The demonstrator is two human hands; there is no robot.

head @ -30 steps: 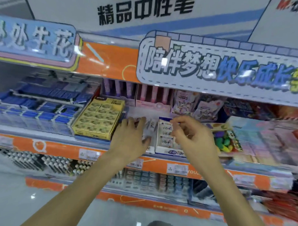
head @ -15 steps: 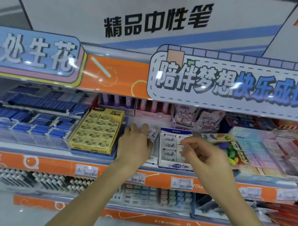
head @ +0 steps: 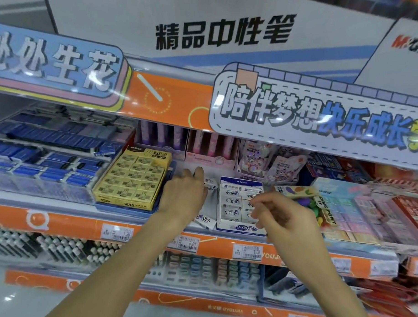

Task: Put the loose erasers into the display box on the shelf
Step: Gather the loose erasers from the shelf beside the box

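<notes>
The white and blue display box (head: 238, 228) stands on the middle shelf with rows of white erasers inside. One loose white eraser (head: 211, 183) lies just left of the box's back corner. Another loose eraser (head: 204, 221) lies by the box's front left corner. My left hand (head: 184, 196) rests palm down in the gap between the yellow box and the display box, its fingertips touching the rear loose eraser. My right hand (head: 280, 214) hovers over the box's right front, fingers loosely curled, with nothing visible between them.
A yellow box of 2B erasers (head: 131, 179) sits left of my left hand. A colourful toy eraser pack (head: 306, 197) lies right of the display box. Pink pen boxes (head: 210, 146) stand behind. The orange shelf edge (head: 153, 232) carries price tags.
My right hand has come down from above the display box to its right front edge. My left hand has slid slightly forward along the gap toward the rear loose eraser.
</notes>
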